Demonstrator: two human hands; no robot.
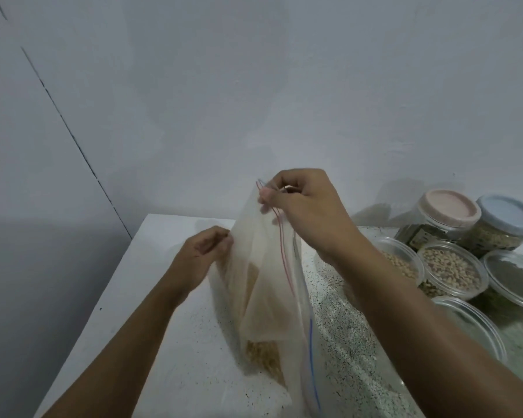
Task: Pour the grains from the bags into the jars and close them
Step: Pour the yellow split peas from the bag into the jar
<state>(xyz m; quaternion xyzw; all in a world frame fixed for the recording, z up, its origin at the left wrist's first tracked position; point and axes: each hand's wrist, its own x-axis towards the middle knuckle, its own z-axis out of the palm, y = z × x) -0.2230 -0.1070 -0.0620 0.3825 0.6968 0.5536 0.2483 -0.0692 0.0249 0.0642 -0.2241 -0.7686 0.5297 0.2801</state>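
A clear zip bag [266, 285] with a red and blue seal strip stands over the table, with tan grains [263, 354] collected in its bottom. My right hand [302, 206] pinches the top corner of the bag at the seal and holds it up. My left hand [206, 251] pinches the bag's left edge lower down. To the right stand several jars: an open jar of pale beans [450, 270], another open jar [402, 260] partly hidden by my right forearm, and two open clear jars [514, 276] [474, 324].
At the back right stand two closed jars, one with a pink lid [450, 206] and one with a blue lid [507, 212]. The speckled white table [169, 297] ends at its left edge beside a grey wall. Loose grains lie scattered on the tabletop.
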